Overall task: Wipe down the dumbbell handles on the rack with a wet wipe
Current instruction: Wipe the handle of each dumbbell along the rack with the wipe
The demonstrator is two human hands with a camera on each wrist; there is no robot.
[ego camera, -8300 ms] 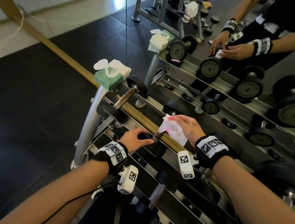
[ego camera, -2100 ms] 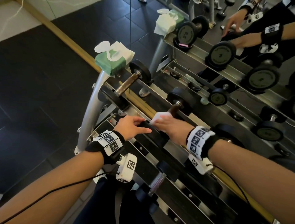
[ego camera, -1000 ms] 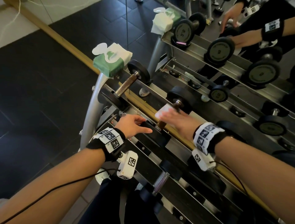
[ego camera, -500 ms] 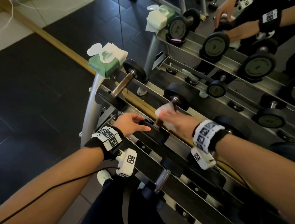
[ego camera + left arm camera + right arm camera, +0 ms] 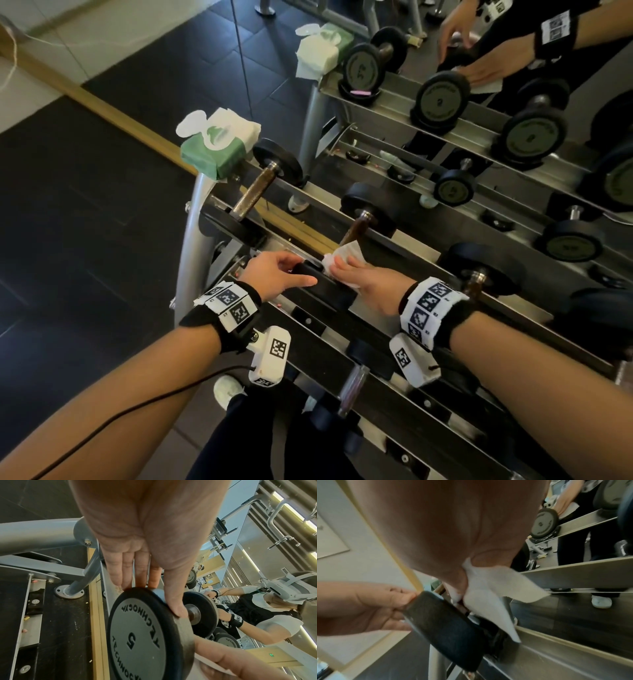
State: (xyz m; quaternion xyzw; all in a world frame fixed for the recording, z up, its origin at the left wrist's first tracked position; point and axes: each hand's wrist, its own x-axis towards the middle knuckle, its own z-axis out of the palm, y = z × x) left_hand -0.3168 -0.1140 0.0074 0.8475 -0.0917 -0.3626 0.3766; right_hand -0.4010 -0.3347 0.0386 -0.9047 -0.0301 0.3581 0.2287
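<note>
On the rack's top tier (image 5: 414,248) lies a black dumbbell with a rusty brown handle (image 5: 358,226). My left hand (image 5: 301,272) grips its near plate (image 5: 327,291), marked 5 in the left wrist view (image 5: 140,635), thumb on the rim and fingers over the top. My right hand (image 5: 346,270) holds a white wet wipe (image 5: 347,253) wrapped round the near end of the handle, right beside that plate. In the right wrist view the wipe (image 5: 488,595) hangs from my palm above the dark plate (image 5: 447,628). The handle under the wipe is hidden.
A green pack of wipes (image 5: 219,147) sits on the rack's left post. Another dumbbell (image 5: 255,192) lies to the left, one (image 5: 479,274) to the right, and a small one (image 5: 356,380) on the lower tier. A mirror behind doubles the rack. Dark floor lies to the left.
My right hand has slid the wipe down the handle from near the far plate to the near plate. The left hand has kept its grip on the near plate.
</note>
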